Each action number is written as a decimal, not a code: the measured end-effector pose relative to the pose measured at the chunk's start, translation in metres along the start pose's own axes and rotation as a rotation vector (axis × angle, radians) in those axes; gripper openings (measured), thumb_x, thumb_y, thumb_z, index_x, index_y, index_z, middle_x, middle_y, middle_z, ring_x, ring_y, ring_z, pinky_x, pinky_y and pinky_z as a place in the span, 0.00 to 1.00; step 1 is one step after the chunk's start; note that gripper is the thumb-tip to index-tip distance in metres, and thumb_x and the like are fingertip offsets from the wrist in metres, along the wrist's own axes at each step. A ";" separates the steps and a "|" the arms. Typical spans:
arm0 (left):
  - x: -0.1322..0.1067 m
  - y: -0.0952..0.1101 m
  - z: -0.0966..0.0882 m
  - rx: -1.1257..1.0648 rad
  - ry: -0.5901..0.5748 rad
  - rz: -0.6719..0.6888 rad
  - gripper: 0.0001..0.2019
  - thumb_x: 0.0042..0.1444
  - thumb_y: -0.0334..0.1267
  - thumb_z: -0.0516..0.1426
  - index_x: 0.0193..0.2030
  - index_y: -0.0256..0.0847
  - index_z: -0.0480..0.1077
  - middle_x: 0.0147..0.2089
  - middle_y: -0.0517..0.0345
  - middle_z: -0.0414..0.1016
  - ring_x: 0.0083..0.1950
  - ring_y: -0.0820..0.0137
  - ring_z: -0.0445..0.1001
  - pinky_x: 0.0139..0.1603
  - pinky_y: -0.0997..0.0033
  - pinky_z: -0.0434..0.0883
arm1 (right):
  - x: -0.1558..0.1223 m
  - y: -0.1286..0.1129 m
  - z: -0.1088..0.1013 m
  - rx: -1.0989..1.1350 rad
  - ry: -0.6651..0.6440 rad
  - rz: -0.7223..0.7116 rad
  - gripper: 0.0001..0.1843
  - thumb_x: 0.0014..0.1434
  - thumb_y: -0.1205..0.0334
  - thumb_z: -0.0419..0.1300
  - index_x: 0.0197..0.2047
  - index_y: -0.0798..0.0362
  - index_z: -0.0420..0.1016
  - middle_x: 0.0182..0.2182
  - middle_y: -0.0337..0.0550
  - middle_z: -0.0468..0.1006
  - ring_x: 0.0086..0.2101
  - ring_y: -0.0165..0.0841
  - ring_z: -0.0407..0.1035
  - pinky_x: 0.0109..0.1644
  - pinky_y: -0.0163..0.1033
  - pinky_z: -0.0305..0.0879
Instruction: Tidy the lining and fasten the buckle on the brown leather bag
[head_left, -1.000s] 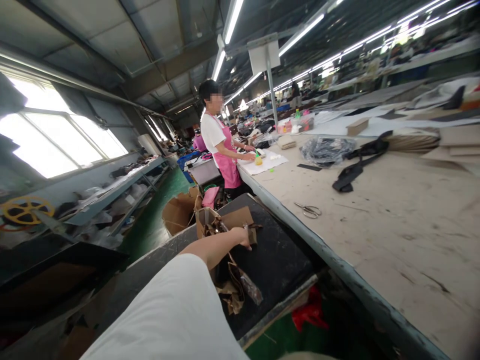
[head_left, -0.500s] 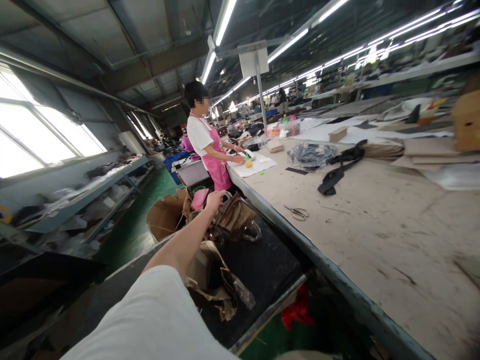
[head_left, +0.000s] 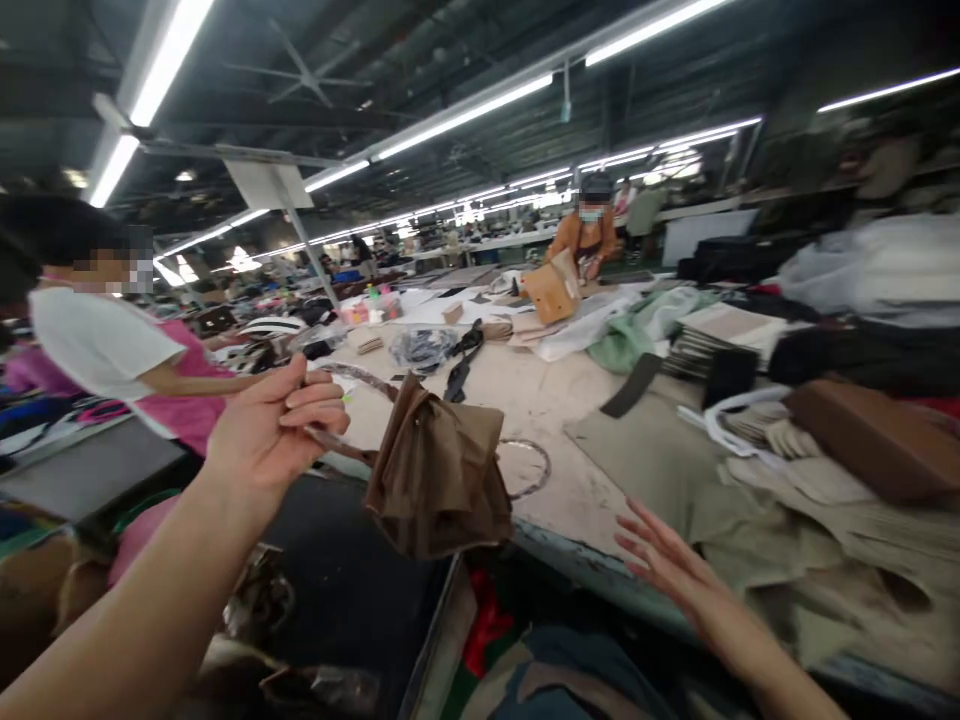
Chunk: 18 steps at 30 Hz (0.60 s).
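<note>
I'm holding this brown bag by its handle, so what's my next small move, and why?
Probably bring your right hand to the brown bag to steady its body: your left hand grips only one handle, while the right is open, apart from the bag and holding nothing.

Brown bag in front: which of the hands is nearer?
Left. The left hand grips the handle of the brown bag; the right hand is open, off to the bag's right, not touching it.
</note>
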<state>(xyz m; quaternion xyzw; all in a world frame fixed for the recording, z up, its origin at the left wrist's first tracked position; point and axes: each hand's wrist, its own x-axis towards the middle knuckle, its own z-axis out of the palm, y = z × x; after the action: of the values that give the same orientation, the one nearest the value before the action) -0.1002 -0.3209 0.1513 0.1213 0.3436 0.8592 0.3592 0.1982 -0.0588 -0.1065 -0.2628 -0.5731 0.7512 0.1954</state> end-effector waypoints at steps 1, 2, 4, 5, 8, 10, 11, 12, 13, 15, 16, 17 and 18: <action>0.001 -0.010 0.010 -0.031 -0.013 -0.023 0.11 0.65 0.38 0.48 0.31 0.38 0.56 0.20 0.68 0.54 0.15 0.86 0.52 0.18 0.86 0.63 | 0.002 -0.010 0.005 0.090 0.005 0.007 0.37 0.51 0.41 0.64 0.61 0.38 0.61 0.58 0.48 0.66 0.55 0.46 0.64 0.57 0.55 0.61; 0.003 -0.021 0.018 -0.061 -0.027 -0.045 0.11 0.65 0.38 0.48 0.31 0.39 0.56 0.20 0.68 0.55 0.15 0.86 0.53 0.17 0.86 0.64 | 0.004 -0.021 0.009 0.179 0.012 -0.009 0.38 0.51 0.40 0.63 0.63 0.39 0.59 0.57 0.49 0.67 0.54 0.46 0.65 0.56 0.55 0.61; 0.006 -0.045 0.030 -0.118 -0.056 -0.094 0.11 0.65 0.36 0.48 0.31 0.40 0.55 0.20 0.68 0.55 0.15 0.85 0.54 0.17 0.85 0.66 | 0.006 -0.041 0.013 0.322 0.010 -0.087 0.38 0.53 0.40 0.62 0.63 0.39 0.57 0.56 0.49 0.68 0.51 0.43 0.67 0.54 0.51 0.64; 0.007 -0.057 0.035 -0.144 -0.074 -0.124 0.10 0.65 0.36 0.48 0.31 0.40 0.55 0.20 0.68 0.55 0.15 0.84 0.55 0.17 0.85 0.67 | 0.005 -0.050 0.012 0.344 0.035 -0.136 0.37 0.54 0.42 0.62 0.63 0.40 0.57 0.55 0.48 0.69 0.51 0.42 0.68 0.52 0.48 0.65; 0.009 -0.085 0.044 -0.217 -0.129 -0.210 0.10 0.64 0.36 0.49 0.31 0.41 0.54 0.20 0.69 0.55 0.14 0.83 0.55 0.18 0.82 0.69 | -0.001 -0.073 0.004 0.289 0.214 -0.235 0.42 0.50 0.51 0.69 0.64 0.43 0.55 0.45 0.44 0.76 0.44 0.36 0.71 0.45 0.38 0.68; 0.009 -0.094 0.048 -0.260 -0.152 -0.248 0.09 0.64 0.36 0.49 0.31 0.42 0.54 0.20 0.69 0.56 0.15 0.82 0.56 0.18 0.81 0.70 | -0.007 -0.085 -0.005 0.315 0.320 -0.267 0.46 0.46 0.55 0.71 0.64 0.46 0.54 0.32 0.37 0.75 0.31 0.30 0.70 0.35 0.33 0.68; 0.010 -0.096 0.049 -0.280 -0.158 -0.252 0.09 0.64 0.35 0.49 0.31 0.42 0.54 0.20 0.68 0.57 0.15 0.82 0.57 0.18 0.81 0.71 | -0.011 -0.090 -0.010 0.370 0.342 -0.291 0.44 0.47 0.55 0.71 0.63 0.46 0.55 0.26 0.33 0.72 0.24 0.26 0.66 0.29 0.30 0.65; 0.012 -0.098 0.049 -0.304 -0.162 -0.245 0.08 0.64 0.34 0.48 0.32 0.41 0.55 0.21 0.68 0.58 0.15 0.82 0.58 0.20 0.80 0.71 | -0.014 -0.094 -0.017 0.435 0.346 -0.326 0.41 0.48 0.54 0.70 0.62 0.45 0.57 0.22 0.30 0.66 0.19 0.23 0.59 0.24 0.27 0.61; 0.016 -0.100 0.049 -0.330 -0.160 -0.229 0.08 0.64 0.34 0.48 0.33 0.41 0.55 0.22 0.67 0.59 0.16 0.83 0.59 0.22 0.80 0.73 | -0.016 -0.096 -0.023 0.489 0.336 -0.361 0.37 0.50 0.53 0.68 0.61 0.44 0.59 0.20 0.28 0.61 0.17 0.20 0.53 0.20 0.25 0.55; 0.030 -0.109 0.047 -0.358 -0.087 -0.180 0.07 0.65 0.35 0.48 0.34 0.40 0.56 0.24 0.67 0.60 0.17 0.84 0.60 0.23 0.82 0.73 | -0.016 -0.096 -0.039 0.510 0.334 -0.376 0.29 0.52 0.55 0.66 0.57 0.43 0.65 0.18 0.26 0.54 0.15 0.19 0.47 0.18 0.23 0.48; 0.039 -0.118 0.044 -0.357 -0.032 -0.159 0.07 0.65 0.36 0.47 0.35 0.39 0.56 0.25 0.66 0.60 0.18 0.85 0.60 0.23 0.84 0.72 | -0.013 -0.093 -0.048 0.474 0.346 -0.342 0.27 0.51 0.57 0.67 0.54 0.46 0.68 0.18 0.27 0.53 0.15 0.19 0.47 0.17 0.23 0.46; 0.050 -0.128 0.039 -0.305 0.104 -0.142 0.09 0.66 0.34 0.43 0.33 0.39 0.55 0.23 0.67 0.57 0.16 0.85 0.56 0.19 0.87 0.68 | -0.008 -0.087 -0.056 0.422 0.379 -0.277 0.23 0.48 0.59 0.68 0.49 0.50 0.72 0.17 0.27 0.52 0.15 0.19 0.47 0.16 0.23 0.45; 0.062 -0.140 0.033 -0.265 0.183 -0.163 0.12 0.66 0.30 0.40 0.31 0.39 0.54 0.22 0.68 0.54 0.14 0.86 0.52 0.16 0.88 0.64 | -0.002 -0.080 -0.063 0.407 0.411 -0.239 0.18 0.46 0.62 0.68 0.43 0.53 0.74 0.16 0.26 0.51 0.14 0.19 0.46 0.15 0.23 0.42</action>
<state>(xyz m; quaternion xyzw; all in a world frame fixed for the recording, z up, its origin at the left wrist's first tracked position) -0.0544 -0.1902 0.0782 -0.0342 0.2673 0.8724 0.4079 0.2382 0.0094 -0.0418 -0.2953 -0.3862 0.7534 0.4429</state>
